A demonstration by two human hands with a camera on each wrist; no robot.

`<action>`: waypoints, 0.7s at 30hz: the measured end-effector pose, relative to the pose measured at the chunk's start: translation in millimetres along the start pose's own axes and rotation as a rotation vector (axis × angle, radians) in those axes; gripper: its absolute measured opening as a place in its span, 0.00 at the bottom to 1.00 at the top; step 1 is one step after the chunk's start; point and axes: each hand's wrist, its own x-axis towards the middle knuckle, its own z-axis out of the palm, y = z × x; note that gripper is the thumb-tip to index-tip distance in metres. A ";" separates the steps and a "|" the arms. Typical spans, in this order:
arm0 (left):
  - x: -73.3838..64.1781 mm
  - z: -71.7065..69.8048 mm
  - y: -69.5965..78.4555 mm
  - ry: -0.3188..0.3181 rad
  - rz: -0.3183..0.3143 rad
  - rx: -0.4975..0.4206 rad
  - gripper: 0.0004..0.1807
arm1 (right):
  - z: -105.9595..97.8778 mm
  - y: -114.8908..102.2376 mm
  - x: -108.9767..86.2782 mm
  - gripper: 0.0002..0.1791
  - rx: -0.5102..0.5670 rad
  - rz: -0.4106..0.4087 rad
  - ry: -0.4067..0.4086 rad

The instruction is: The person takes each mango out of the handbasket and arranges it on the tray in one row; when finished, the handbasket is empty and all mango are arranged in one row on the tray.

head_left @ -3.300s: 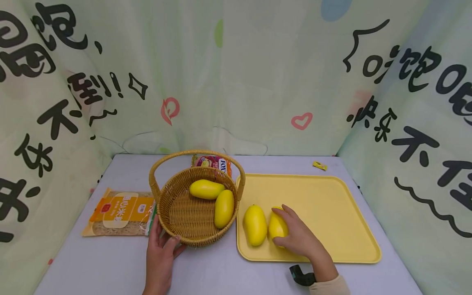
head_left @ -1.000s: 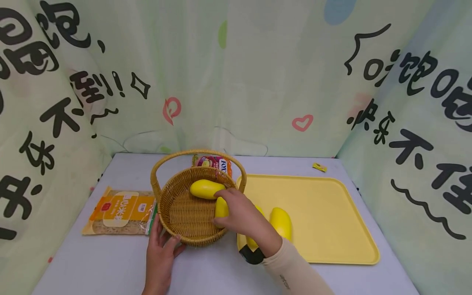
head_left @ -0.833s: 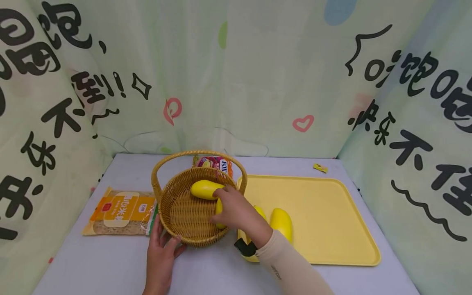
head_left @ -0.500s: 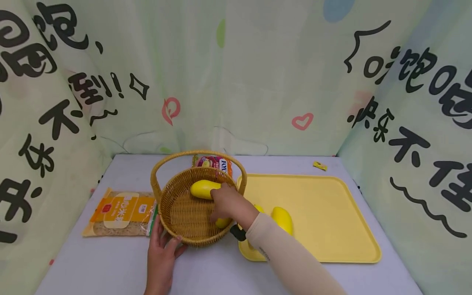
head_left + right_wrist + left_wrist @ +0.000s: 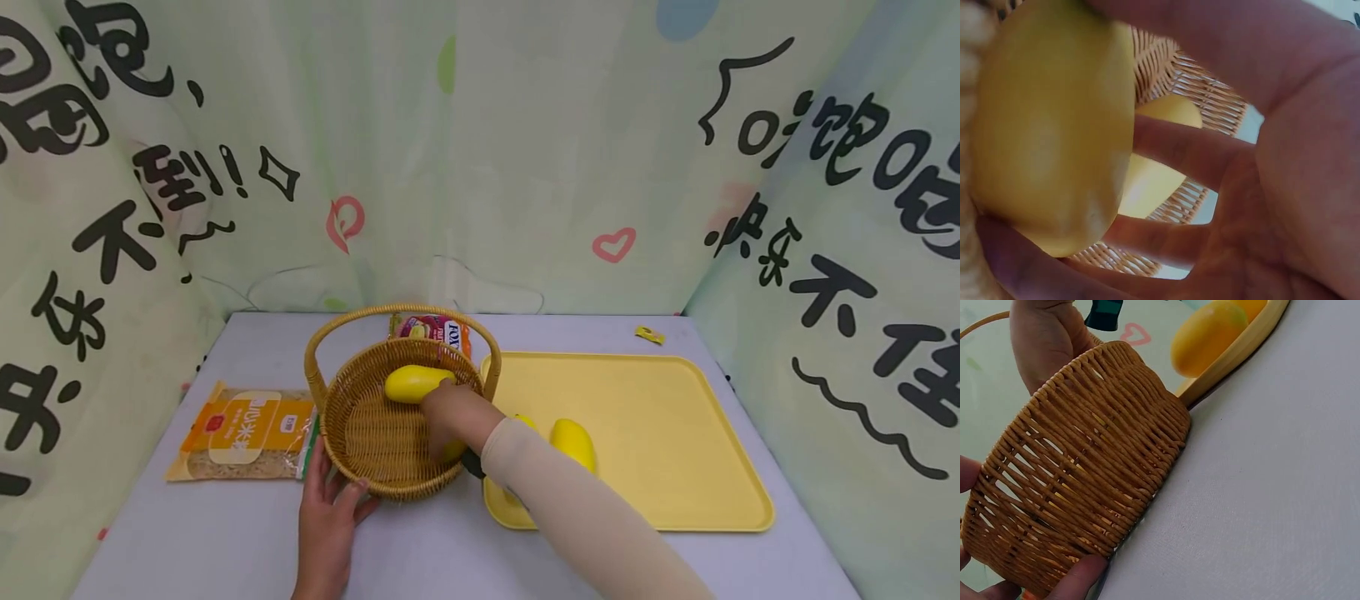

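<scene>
My left hand (image 5: 326, 517) holds the near left side of a round wicker basket (image 5: 405, 492) with a tall arched handle. In the left wrist view its thumb (image 5: 1082, 575) presses the woven wall near the base. My right hand (image 5: 457, 412) reaches inside the basket and grips a yellow mango (image 5: 1054, 131) at the right wall, mostly hidden by that hand in the head view. Another mango (image 5: 414, 384) lies at the back of the basket, right by the right hand's fingers.
Right of the basket is a yellow tray (image 5: 675, 442) bearing a mango (image 5: 573, 442) and a second one largely behind the right sleeve. An orange grain bag (image 5: 247, 433) lies left, a purple snack packet (image 5: 435, 329) behind the basket, and a small yellow wrapper (image 5: 649, 335) at the far right.
My right hand has left a mango on the tray and moved left into the basket, then lower round the mango at its right wall. The left hand stays on the basket.
</scene>
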 end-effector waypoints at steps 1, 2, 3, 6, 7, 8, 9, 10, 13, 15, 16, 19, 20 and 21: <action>-0.1 0.0 0.0 0.001 0.000 -0.001 0.53 | -0.7 -0.9 0.2 0.27 0.000 0.002 -0.010; -0.2 0.0 -0.1 0.001 0.000 -0.001 0.53 | -1.4 -1.7 0.5 0.26 -0.008 0.002 -0.020; -0.3 0.0 -0.1 -0.001 0.001 -0.003 0.53 | -2.0 -2.4 0.6 0.27 -0.009 0.006 -0.029; -0.5 0.1 -0.4 -0.007 0.004 -0.006 0.53 | -2.8 -4.1 1.3 0.27 -0.017 0.012 -0.050; -0.5 0.1 -0.5 -0.010 0.004 -0.008 0.53 | -2.8 -4.5 1.4 0.28 -0.024 0.013 -0.056; -0.5 0.1 -0.5 -0.012 0.005 -0.010 0.53 | -2.5 -4.9 1.9 0.28 -0.028 0.011 -0.060; -0.6 0.0 -0.6 -0.014 0.005 -0.012 0.53 | -2.1 -5.1 2.2 0.29 -0.035 0.007 -0.064; -0.6 -0.1 -0.7 -0.016 0.004 -0.012 0.53 | -1.6 -5.2 2.8 0.30 -0.040 0.005 -0.066; -0.4 -0.8 -0.7 -0.017 0.004 -0.010 0.53 | 1.2 -4.9 4.4 0.33 -0.025 0.000 -0.060; -0.2 -1.4 -0.6 -0.017 0.004 -0.007 0.53 | 3.1 -4.2 5.4 0.34 -0.019 -0.005 -0.052; 0.0 -1.6 -0.6 -0.017 0.005 -0.005 0.53 | 4.0 -3.8 5.7 0.35 -0.012 -0.007 -0.045; 0.5 -2.0 -0.6 -0.018 0.004 -0.008 0.53 | 6.0 -2.6 5.9 0.37 0.006 -0.008 -0.031; 0.7 -2.0 -0.7 -0.020 0.002 -0.009 0.54 | 6.2 -2.1 5.7 0.37 0.024 -0.004 -0.027; 0.8 -2.0 -0.8 -0.021 0.000 -0.010 0.54 | 6.2 -1.6 5.3 0.37 0.041 -0.002 -0.022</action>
